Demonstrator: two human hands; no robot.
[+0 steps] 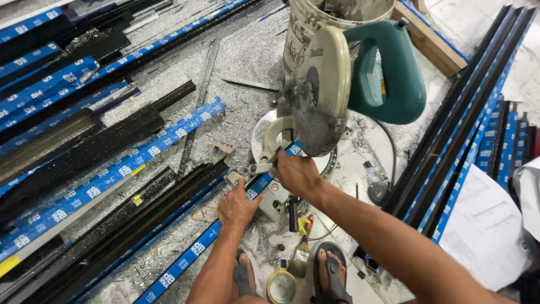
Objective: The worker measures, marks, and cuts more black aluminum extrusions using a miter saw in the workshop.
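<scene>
A long aluminium profile (185,259) with blue protective film lies across the base of a mitre saw (332,84) with a teal handle. My left hand (239,205) presses down on the profile just left of the saw base. My right hand (297,173) grips the profile's end under the raised blade guard, beside the saw's fence. Both hands rest on the same profile.
Many black and blue-filmed profiles (84,146) lie on the shaving-covered floor at left; more lean at right (467,124). A dusty bucket (332,22) stands behind the saw. A paintbrush (302,247), tape roll (281,287) and my sandalled feet (332,276) are below. White paper sheets (484,225) lie at right.
</scene>
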